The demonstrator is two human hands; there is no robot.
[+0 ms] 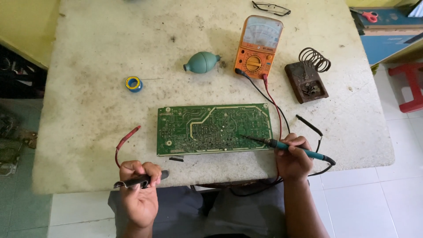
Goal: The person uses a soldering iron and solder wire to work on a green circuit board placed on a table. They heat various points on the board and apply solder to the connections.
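A green circuit board lies solder side up near the table's front edge. My right hand grips a teal-handled soldering iron like a pen, its tip touching the board's right part. My left hand is closed around a dark metal tool at the front edge, left of the board. A red probe lies just above that hand.
An orange multimeter with red and black leads stands behind the board. A coil iron stand sits at its right, a teal rubber blower and a blue solder spool at its left. Glasses lie at the far edge.
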